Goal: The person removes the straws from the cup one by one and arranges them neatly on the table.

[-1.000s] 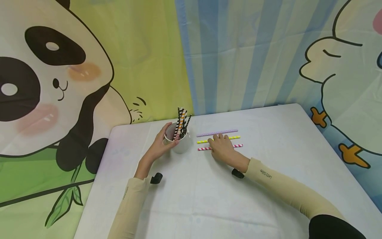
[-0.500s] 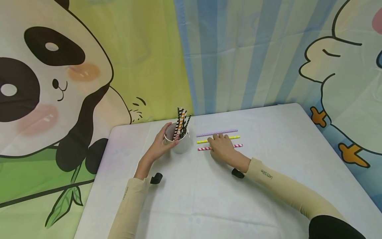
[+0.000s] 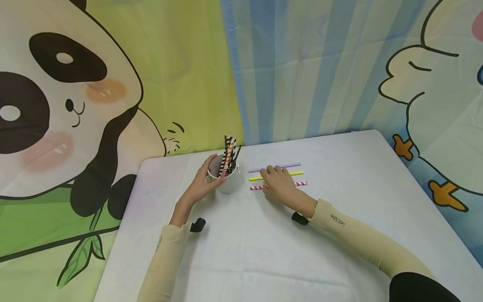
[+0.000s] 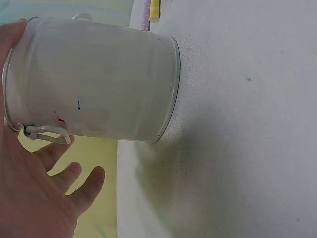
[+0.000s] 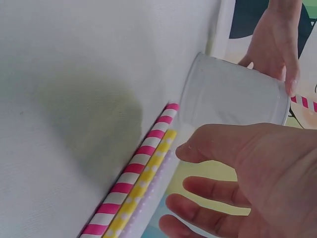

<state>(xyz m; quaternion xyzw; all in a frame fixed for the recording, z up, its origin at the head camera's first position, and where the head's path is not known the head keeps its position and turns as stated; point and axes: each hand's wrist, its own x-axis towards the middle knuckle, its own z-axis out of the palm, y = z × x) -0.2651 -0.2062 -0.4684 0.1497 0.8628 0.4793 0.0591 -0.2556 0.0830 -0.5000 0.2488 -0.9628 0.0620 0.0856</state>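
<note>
My left hand [image 3: 199,186] holds a small white metal bucket [image 3: 231,187] at its rim, with the thumb at the near side. Several patterned paper straws [image 3: 228,154], black, orange and pink striped or dotted, stand in it. To its right lie three straws, one behind another: pink-and-white striped [image 3: 258,188], yellow dotted [image 3: 297,173] and purple dotted [image 3: 292,165]. Over their middles hovers my right hand [image 3: 281,186], fingers loosely bent. In the right wrist view its thumb and fingers [image 5: 218,191] stand apart, with nothing between them.
A white cloth [image 3: 241,251] covers the table. Behind it hangs a printed curtain [image 3: 294,75] with a panda and blue stripes, close to the table's back edge. Dark wrist cameras [image 3: 198,225] sit at both cuffs.
My right hand has shifted slightly left and away from me over the straws, its fingertips now nearer the purple one. The left hand, the bucket and the lying straws stay put.
</note>
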